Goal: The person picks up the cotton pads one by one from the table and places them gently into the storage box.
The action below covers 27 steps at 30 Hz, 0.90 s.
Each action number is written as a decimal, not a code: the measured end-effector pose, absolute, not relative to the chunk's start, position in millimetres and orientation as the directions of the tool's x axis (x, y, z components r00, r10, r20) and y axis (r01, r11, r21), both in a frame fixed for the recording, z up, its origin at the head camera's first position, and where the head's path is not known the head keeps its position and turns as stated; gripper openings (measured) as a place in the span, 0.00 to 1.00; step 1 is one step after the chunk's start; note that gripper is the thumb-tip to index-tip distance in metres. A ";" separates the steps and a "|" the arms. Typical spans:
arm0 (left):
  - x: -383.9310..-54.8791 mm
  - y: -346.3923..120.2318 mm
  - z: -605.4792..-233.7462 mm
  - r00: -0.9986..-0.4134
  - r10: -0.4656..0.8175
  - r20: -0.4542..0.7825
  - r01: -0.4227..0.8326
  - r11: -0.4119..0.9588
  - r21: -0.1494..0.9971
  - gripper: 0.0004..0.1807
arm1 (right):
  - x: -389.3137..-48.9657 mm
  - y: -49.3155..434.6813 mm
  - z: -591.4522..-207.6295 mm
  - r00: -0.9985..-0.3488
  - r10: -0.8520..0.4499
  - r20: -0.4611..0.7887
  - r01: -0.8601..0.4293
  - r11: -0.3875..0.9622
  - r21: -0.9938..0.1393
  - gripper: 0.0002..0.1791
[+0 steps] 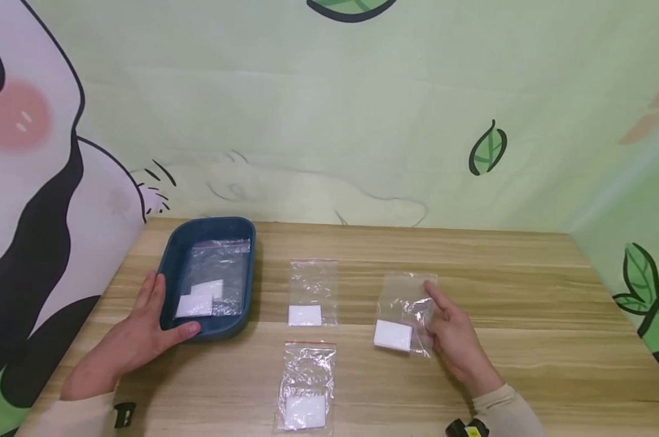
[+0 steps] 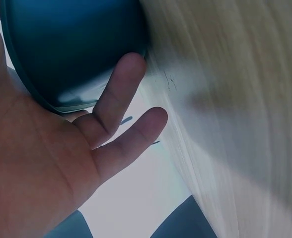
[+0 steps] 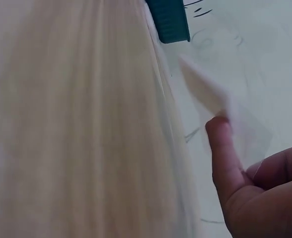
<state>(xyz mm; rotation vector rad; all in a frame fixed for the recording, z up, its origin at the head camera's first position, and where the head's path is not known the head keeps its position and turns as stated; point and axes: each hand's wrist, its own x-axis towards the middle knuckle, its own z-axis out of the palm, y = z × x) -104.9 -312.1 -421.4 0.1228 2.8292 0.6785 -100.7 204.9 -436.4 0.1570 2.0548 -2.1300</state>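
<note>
My left hand (image 1: pixel 135 340) rests against the near left corner of a dark blue plastic bin (image 1: pixel 251 273), its thumb at the near rim and its fairly straight fingers along the left side. From the left wrist view, two fingers (image 2: pixel 136 141) extend beneath the bin wall (image 2: pixel 71 54). Inside the bin lie clear zip bags (image 1: pixel 223 267) with white rectangular pieces. Off to the right, my right hand (image 1: pixel 457 340) pinches another clear zip bag (image 1: pixel 403 303) by its right edge. That bag, with a white piece at its lower left, hangs raised in the right wrist view.
Two more clear zip bags lie between the hands: one farther back (image 1: pixel 313 285), one nearer the front (image 1: pixel 307 370), each holding a white piece. The wooden table (image 1: pixel 526 303) ends at the back against a green printed backdrop (image 1: pixel 286 121).
</note>
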 end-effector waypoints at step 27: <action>-101.8 -309.1 -418.1 -0.975 0.133 -0.178 0.039 0.891 0.452 0.69 | -121.0 166.2 -409.0 -0.989 -0.143 -0.049 0.056 -0.045 -0.997 0.44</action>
